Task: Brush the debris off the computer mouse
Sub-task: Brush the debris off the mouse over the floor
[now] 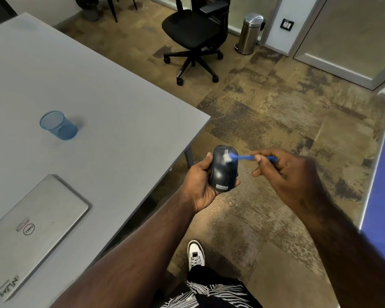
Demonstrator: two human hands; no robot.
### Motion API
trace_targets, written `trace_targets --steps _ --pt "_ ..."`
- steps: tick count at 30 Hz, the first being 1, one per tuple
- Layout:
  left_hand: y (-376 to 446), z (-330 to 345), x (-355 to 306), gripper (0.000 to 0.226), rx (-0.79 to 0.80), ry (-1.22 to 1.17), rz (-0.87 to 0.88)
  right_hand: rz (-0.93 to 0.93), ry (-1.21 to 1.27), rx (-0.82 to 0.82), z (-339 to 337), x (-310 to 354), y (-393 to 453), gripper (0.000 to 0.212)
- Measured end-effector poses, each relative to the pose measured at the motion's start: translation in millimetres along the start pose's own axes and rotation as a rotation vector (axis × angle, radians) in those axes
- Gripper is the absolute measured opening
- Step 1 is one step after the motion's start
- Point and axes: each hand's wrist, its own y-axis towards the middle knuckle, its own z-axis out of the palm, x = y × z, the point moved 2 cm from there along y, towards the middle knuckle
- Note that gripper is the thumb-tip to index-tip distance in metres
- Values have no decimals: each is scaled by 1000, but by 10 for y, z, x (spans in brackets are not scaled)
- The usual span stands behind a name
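Left hand [201,183] cradles the dark mouse [224,168], fingers curled round its sides, held in the air just off the corner of the grey worktop [120,112]. Right hand [282,172] pinches a blue brush [251,157] by its handle; white bristles touch the mouse's top near the scroll wheel. Pale specks on the mouse's back. On the worktop: closed silver laptop [33,230], blue mesh cup [57,125], well apart. Black office chair [196,38] and steel bin [250,33] on the floor beyond.
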Motion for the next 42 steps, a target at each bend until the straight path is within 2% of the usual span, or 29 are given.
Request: trace_targets --steps 2,6,10,14,19,23,27,31,36,40,42 --pt "-5 12 -6 58 -5 16 -10 13 -27 -46 -11 -18 28 17" --pt "-5 -1 0 56 -23 38 -3 -52 -6 48 10 11 20 16" --pt "-29 -3 10 54 -19 51 -22 44 -23 -74 -56 -121 85 16" --pt "-28 24 -10 50 -26 78 -2 -3 -9 11 -28 -105 82 17" --pt "-37 21 9 50 -31 121 1 64 -29 -71 -76 -152 147 18" --pt "-34 45 -4 51 -35 106 19 -6 -18 42 -55 -46 132 17" --pt "-38 36 3 51 -44 108 4 42 -37 -42 -88 -77 171 17" --pt "-34 28 -11 52 -50 114 14 -44 -73 39 -60 1 143 14" --pt "-51 37 4 52 -31 100 -1 6 -82 -37 -122 -60 187 17" --pt "-43 46 -14 52 -42 105 12 -41 -68 79 -133 -10 162 15" --pt "-49 38 -11 52 -45 104 2 -5 -86 31 -158 -34 181 18"
